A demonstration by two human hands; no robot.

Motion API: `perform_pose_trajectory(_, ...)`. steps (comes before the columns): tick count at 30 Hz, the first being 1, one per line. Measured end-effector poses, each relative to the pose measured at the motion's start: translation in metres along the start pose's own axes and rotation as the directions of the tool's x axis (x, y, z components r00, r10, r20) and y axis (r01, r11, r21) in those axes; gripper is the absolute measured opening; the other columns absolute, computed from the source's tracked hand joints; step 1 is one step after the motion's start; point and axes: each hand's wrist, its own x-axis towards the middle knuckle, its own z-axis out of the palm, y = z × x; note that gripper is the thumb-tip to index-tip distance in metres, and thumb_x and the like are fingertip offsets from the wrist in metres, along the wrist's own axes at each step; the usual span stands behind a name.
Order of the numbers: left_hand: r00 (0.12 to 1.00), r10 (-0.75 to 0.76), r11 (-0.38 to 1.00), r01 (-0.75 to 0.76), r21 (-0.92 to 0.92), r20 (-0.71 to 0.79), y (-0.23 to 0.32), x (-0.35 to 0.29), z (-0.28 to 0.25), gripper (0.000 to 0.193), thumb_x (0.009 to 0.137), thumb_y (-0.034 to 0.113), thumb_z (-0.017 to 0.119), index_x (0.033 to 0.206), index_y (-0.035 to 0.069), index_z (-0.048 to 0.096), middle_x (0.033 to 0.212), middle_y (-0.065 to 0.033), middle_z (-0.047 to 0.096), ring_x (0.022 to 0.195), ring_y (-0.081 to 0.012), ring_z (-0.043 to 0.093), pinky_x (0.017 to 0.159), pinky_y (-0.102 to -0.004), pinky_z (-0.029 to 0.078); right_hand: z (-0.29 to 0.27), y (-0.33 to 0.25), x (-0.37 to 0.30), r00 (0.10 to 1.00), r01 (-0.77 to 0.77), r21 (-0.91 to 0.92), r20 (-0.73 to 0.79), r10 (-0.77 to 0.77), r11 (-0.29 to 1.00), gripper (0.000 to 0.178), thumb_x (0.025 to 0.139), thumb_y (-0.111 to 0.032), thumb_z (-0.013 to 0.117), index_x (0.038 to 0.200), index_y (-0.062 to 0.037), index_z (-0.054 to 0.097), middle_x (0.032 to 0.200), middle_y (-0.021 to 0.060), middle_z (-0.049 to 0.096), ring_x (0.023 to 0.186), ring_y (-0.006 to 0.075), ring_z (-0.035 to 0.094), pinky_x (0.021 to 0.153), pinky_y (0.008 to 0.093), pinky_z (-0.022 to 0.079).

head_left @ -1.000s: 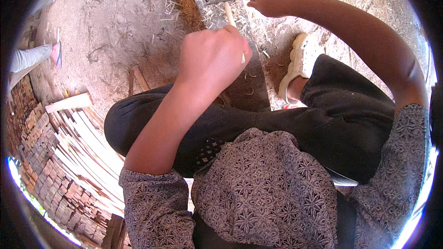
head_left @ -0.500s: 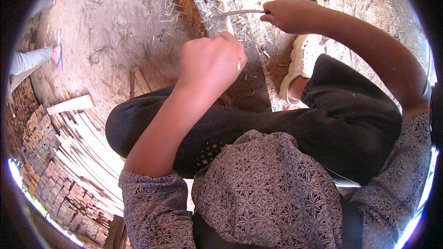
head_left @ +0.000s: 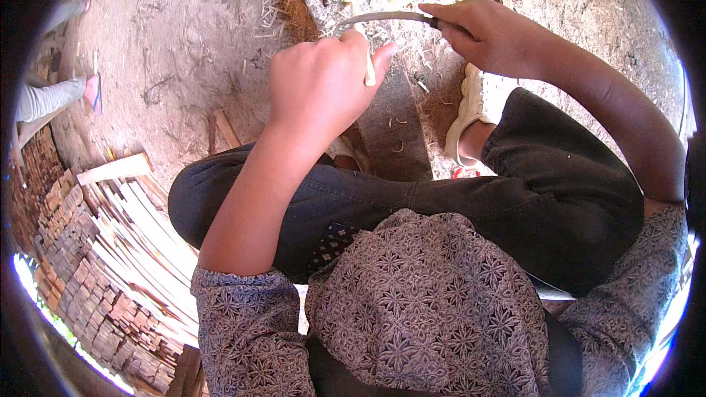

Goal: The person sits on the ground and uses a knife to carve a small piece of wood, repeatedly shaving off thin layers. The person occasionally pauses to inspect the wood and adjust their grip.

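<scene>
My left hand (head_left: 318, 82) is closed round a slim pale wooden stick (head_left: 370, 72), its thumb raised off to the right. The stick's lower end shows beside the fingers, and its upper end meets a knife. My right hand (head_left: 489, 38) grips that curved knife (head_left: 391, 16) by its dark handle, with one finger stretched toward the blade. The narrow blade points left and lies across the top of the stick. A dark plank (head_left: 393, 125) lies below my hands, between my bent legs.
Pale shavings (head_left: 272, 11) litter the dirt ground. Stacked wood blocks (head_left: 88, 279) and long pale strips (head_left: 140, 239) fill the lower left. Another person's foot (head_left: 92, 92) stands at the far left. My light-coloured shoe (head_left: 474, 106) is right of the plank.
My left hand has shifted slightly left and up, its thumb now lifted and more of the stick's lower end showing. My right hand has moved right and down, a finger now extended.
</scene>
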Motion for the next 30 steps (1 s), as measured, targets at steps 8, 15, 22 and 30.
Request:
perform_pose_trajectory(8,1.000,0.011,1.000,-0.011,0.014,0.005,0.006,0.003,0.003,0.041,0.101,0.032,0.053,0.073,0.007,0.069,0.054,-0.0120,0.065,0.049,-0.0265,0.069,0.047,-0.0385,0.054,-0.026,-0.029,0.004,0.963,-0.226,0.061,0.162,0.214,0.972,0.028,0.108,-0.018,0.047,0.131,-0.0070,0.060,0.067,0.0081,0.055,0.057,0.0134,0.053,0.058,0.0350,0.041)
perform_pose_trajectory(15,0.998,-0.017,1.000,0.018,-0.015,0.060,0.003,0.003,-0.001,0.039,0.101,0.031,0.054,0.074,0.007,0.068,0.059,-0.0134,0.067,0.053,-0.0301,0.070,0.051,-0.0423,0.055,-0.024,-0.024,-0.002,0.987,-0.097,0.002,0.130,0.096,0.995,0.023,0.107,-0.018,0.049,0.125,-0.0105,0.060,0.076,0.0152,0.066,0.067,0.0258,0.067,0.065,0.0423,0.050)
perform_pose_trajectory(22,0.997,-0.013,1.000,0.014,-0.020,0.081,0.006,0.013,-0.002,0.038,0.100,0.032,0.056,0.075,0.007,0.067,0.059,-0.0141,0.067,0.055,-0.0313,0.070,0.052,-0.0419,0.055,0.025,0.016,0.077,0.997,-0.045,-0.237,0.045,0.057,0.971,0.019,0.106,-0.022,0.052,0.122,-0.0127,0.058,0.090,0.0188,0.072,0.081,0.0362,0.073,0.070,0.0483,0.056)
perform_pose_trajectory(30,1.000,0.008,0.999,-0.008,-0.039,0.006,-0.008,0.004,-0.001,0.038,0.100,0.030,0.055,0.073,0.007,0.068,0.056,-0.0137,0.065,0.051,-0.0294,0.069,0.050,-0.0403,0.055,-0.016,-0.017,0.001,0.999,-0.026,0.083,0.038,0.023,0.996,0.020,0.102,-0.023,0.058,0.118,-0.0120,0.060,0.085,0.0160,0.071,0.081,0.0346,0.072,0.073,0.0457,0.055)
